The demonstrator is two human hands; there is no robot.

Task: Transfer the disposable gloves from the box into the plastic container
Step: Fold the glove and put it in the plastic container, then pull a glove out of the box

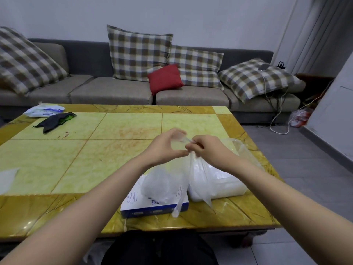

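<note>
Both hands are up over the near part of the surface (pixel 114 131), working the same clear gloves (pixel 191 167) between them. The left hand (pixel 168 148) is curled in a C with the film pinched between thumb and fingertips. The right hand (pixel 206 150) is clenched on it right beside, nearly touching the left. The film hangs down over the blue and white box (pixel 145 205), which has a crumpled wad of them on top. The whitish container (pixel 225 184) sits just right of the box. Far left there's a black cloth (pixel 55 121) and a white packet (pixel 44 110), with a sofa (pixel 114 90) behind
</note>
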